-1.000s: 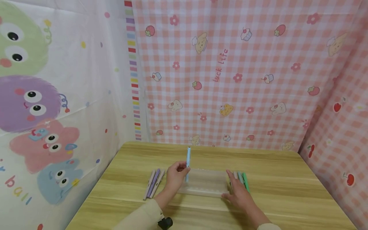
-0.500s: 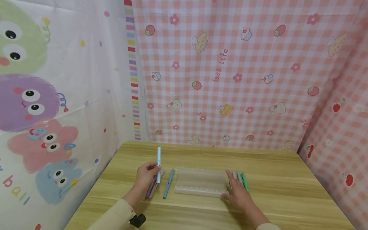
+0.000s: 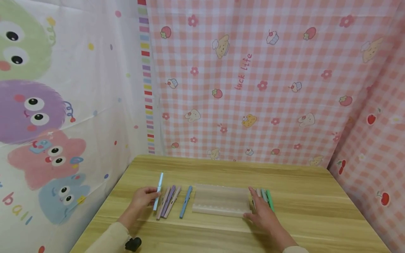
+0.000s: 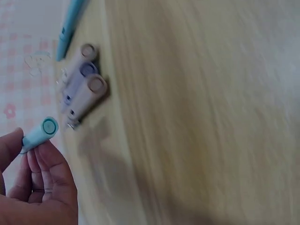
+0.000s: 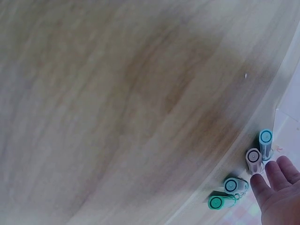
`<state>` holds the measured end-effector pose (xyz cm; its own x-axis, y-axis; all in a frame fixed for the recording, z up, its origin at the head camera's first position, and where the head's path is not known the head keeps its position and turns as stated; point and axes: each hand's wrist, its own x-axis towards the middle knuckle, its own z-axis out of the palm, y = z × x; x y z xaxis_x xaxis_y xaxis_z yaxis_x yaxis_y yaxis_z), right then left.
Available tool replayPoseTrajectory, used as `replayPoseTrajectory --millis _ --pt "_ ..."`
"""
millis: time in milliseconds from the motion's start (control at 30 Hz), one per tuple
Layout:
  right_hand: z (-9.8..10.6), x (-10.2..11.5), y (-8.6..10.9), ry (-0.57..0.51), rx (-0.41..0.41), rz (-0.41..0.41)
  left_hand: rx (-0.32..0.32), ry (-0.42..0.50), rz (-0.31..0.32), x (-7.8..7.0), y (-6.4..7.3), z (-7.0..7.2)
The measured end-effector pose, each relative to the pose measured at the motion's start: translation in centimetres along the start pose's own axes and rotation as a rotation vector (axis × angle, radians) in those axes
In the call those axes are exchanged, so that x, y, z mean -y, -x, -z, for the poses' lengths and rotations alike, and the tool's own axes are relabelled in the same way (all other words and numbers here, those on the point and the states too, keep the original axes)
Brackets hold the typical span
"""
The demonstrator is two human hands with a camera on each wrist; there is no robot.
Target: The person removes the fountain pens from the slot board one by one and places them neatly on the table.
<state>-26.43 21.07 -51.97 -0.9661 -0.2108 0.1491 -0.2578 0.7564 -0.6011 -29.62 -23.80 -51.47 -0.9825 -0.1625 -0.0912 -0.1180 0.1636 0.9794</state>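
Note:
In the head view my left hand (image 3: 143,200) pinches a light blue pen (image 3: 160,181) between thumb and fingers, tilted above the table's left part. The left wrist view shows this pen (image 4: 42,132) end-on. Just right of that hand lie two pinkish pens (image 3: 173,202) with a purple pen (image 3: 168,202) between them. A darker blue pen (image 3: 186,202) lies apart, beside a clear ribbed tray (image 3: 221,198). My right hand (image 3: 262,211) is at the tray's right end, fingers extended; whether it presses the tray is unclear. Several pens, including a green pen (image 5: 216,202), lie by its fingertips.
The wood-grain table (image 3: 215,235) runs back to a pink checked curtain (image 3: 240,105). A white cartoon-print curtain (image 3: 104,88) hangs at the left, and another checked curtain (image 3: 373,147) at the right.
My left hand has moved left with the light blue pen, from the tray past the purple and pinkish pens, and lowered. The darker blue pen came into sight. My right hand stays put.

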Motion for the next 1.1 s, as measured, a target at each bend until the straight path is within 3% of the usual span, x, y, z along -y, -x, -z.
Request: replayPoseTrajectory --millis 267,767,1100 --pt "-0.1 -0.3 -0.1 0.003 -0.001 0.005 -0.010 -0.114 0.010 1.2 -0.3 0.6" --pt "-0.1 -0.4 -0.1 -0.005 -0.008 0.014 0.013 -0.111 0.028 1.8 -0.3 0.2" --pt "0.1 -0.4 0.0 0.005 -0.011 -0.011 -0.006 -0.223 -0.003 1.5 -0.1 -0.5"
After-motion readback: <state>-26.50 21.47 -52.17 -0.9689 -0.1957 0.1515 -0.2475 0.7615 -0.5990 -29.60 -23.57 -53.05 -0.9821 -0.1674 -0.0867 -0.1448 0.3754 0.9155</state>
